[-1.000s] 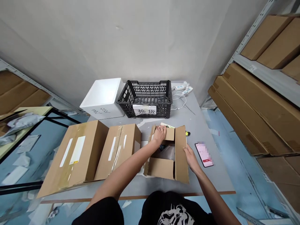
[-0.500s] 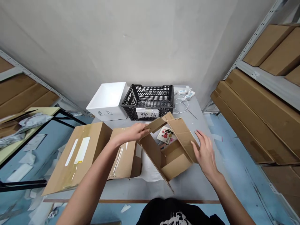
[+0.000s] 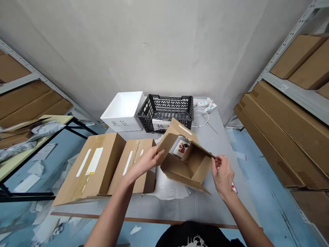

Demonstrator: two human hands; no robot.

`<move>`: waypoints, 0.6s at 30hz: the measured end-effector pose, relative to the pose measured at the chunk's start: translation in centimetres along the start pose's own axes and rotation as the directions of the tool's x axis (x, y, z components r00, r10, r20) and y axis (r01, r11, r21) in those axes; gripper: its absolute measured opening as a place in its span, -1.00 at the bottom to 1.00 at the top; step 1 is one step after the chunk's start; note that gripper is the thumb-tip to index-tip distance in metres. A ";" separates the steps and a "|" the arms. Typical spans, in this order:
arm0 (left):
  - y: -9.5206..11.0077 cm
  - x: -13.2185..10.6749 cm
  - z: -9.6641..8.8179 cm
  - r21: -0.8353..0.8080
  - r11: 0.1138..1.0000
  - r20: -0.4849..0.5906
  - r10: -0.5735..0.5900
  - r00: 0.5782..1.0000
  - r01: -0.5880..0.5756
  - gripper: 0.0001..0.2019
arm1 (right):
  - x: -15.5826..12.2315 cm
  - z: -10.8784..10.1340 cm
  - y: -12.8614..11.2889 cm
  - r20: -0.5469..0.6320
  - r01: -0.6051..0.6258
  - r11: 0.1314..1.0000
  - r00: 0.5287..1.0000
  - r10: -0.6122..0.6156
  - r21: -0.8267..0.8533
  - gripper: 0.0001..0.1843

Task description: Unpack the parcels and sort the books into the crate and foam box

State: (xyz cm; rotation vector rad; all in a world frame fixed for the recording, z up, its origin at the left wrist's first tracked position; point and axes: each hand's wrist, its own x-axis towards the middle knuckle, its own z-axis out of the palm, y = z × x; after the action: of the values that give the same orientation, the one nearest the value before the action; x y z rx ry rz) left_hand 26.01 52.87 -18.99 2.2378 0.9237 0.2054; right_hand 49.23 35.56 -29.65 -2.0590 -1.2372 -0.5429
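Observation:
An open, empty-looking cardboard box [image 3: 185, 164] is tipped up above the grey table [image 3: 180, 206], its opening turned toward me. My left hand [image 3: 149, 158] grips its left flap. My right hand [image 3: 222, 171] pinches the box's right edge. A small card with a red print [image 3: 182, 147] lies on the table just behind the box. White sheet packaging [image 3: 167, 185] lies under the box.
Two taped cardboard boxes [image 3: 97, 164] [image 3: 135, 161] stand to the left. A white foam box [image 3: 123, 110] and a black plastic crate [image 3: 167, 111] sit at the back, with white cables [image 3: 205, 104]. A phone [image 3: 233, 187] peeks out by my right wrist. Shelves with cartons [image 3: 282, 120] line both sides.
The box has been lifted off the table and tipped toward me, leaving the card and white sheet behind. My right hand went from open beside it to pinching its right edge.

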 end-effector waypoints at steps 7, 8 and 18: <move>0.2 -3.4 3.5 0.050 0.999 -0.154 -0.001 0.988 0.009 -0.70 | -4.4 5.5 -1.5 0.152 -0.263 0.965 0.953 0.264 -0.027 -0.35; 0.3 -3.8 3.9 0.048 0.999 -0.172 -0.003 0.985 0.012 -0.71 | -4.5 6.2 -1.1 0.180 -0.314 0.948 0.931 0.316 -0.042 -0.34; -3.4 -6.9 6.8 0.142 0.977 -0.245 -0.121 0.962 0.159 -0.61 | -7.3 2.6 6.5 0.515 -0.604 0.619 0.784 0.346 0.502 -0.53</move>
State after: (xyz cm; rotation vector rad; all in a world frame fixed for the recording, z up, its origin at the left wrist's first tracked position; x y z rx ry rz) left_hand 21.64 46.24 -25.53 2.3167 1.2615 0.3474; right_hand 51.60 30.84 -38.26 -1.7816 -0.8063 0.5188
